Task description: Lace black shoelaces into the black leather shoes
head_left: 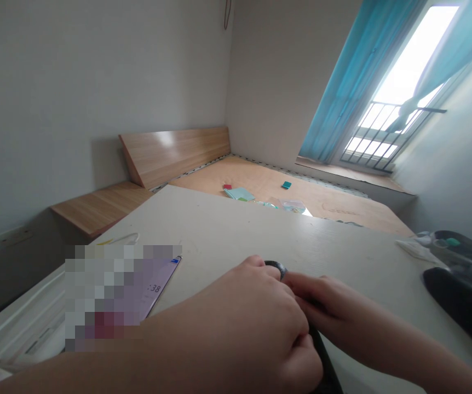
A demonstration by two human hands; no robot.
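My left hand [275, 323] is closed in the front middle of the white table [219, 230], knuckles up and fingers curled under. Beneath it lies a long black object [327, 366] with a rounded, textured far end; most of it is hidden, so its kind is unclear. From the right, my right hand [314, 290] reaches in with its fingers bent against the same black object, close to the left hand. Both hands' fingertips are largely hidden.
Left of my hands lies a phone [157, 284], partly blurred out, beside clear plastic packaging [26, 323]. A black item [458, 295] and a see-through container [461, 251] stand at the right edge. Beyond the table, a bed [203, 175] holds small packets.
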